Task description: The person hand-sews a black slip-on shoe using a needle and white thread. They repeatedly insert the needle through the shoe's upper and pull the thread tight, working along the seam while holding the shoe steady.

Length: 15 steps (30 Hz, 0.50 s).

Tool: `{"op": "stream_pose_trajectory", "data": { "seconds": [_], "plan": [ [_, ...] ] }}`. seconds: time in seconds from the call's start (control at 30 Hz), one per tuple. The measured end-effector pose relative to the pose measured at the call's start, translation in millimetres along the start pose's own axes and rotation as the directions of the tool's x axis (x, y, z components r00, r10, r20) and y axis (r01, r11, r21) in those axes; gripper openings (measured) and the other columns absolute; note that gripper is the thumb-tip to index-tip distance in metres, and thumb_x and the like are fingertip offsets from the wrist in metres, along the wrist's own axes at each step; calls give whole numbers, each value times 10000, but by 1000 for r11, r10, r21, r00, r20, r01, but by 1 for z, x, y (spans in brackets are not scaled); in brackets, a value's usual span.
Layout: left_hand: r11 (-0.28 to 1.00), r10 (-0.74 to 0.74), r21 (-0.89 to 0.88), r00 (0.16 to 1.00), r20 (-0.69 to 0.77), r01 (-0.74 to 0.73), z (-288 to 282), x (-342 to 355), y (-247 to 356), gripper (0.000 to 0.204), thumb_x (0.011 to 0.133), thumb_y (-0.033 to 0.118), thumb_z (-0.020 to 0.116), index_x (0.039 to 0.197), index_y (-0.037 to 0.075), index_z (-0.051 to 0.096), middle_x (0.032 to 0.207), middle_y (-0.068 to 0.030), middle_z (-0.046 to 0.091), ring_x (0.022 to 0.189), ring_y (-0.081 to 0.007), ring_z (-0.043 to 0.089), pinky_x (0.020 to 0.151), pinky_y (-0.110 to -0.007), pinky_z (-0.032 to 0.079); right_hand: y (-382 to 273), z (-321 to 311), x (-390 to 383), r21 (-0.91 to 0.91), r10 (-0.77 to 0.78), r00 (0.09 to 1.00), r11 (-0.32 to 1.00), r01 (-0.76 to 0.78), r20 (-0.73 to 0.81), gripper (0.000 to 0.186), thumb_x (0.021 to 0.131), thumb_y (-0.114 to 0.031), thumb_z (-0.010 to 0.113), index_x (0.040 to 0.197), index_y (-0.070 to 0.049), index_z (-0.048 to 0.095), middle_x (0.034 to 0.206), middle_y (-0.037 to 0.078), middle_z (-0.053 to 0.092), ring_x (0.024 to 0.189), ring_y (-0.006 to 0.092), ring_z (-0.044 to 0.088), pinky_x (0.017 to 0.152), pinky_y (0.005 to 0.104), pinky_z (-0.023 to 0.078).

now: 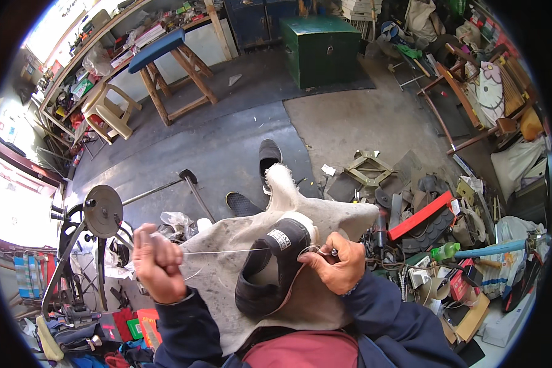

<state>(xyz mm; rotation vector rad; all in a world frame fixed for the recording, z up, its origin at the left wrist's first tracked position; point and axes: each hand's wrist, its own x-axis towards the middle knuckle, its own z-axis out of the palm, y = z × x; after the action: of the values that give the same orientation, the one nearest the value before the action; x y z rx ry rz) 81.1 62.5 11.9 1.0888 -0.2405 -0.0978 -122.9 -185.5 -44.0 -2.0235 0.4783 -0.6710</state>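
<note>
Black shoe (291, 253), between side edges of the cloth (345, 214); thread (224, 251), taut, clenched in left hand (158, 267), seemingly pinched by right hand (337, 265); stitch-tightening, I judge, next wanting steady tension.

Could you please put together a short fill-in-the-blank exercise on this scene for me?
1. The taut thread between the left grip and the dark shoe on the lap cloth is ____.
2. The grip nearer that shoe is the person's ____ one.
3. The wooden-legged stool has a ____ seat.
4. The large chest near the top is ____.

Missing words: white; right; blue; green.
</note>
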Motion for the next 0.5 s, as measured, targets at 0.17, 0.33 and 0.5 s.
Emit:
{"op": "stream_pose_trajectory", "data": {
  "seconds": [0.17,0.33,0.5],
  "plan": [
    [997,-73,-19,992,-104,72,-53,-2,-10,259,1134,279,541,1170,43,644,578,81,230,446,-47,215,447,-258,311,-1,4,4,30,-66,997,997,65,33,442,803,-243,950,691,-37,576,557,102,584,460,169,537,469,316,421],
    [969,-247,-42,965,-90,244,-72,-6,-32,218,1126,284,553,1166,84,627,576,78,251,436,-62,215,447,-273,332,-5,2,6,-9,-32,998,999,32,48,394,802,-245,937,709,-61,602,614,122,643,521,284,634,502,365,478],
    [973,-224,25,966,-130,229,-90,-7,-16,367,1123,390,523,899,99,529,685,-30,481,529,-192,499,573,-427,522,23,-17,-5,255,137,990,957,-139,24,221,925,-181,845,851,-30,700,745,29,682,636,69,585,569,269,466]
  ]
}}
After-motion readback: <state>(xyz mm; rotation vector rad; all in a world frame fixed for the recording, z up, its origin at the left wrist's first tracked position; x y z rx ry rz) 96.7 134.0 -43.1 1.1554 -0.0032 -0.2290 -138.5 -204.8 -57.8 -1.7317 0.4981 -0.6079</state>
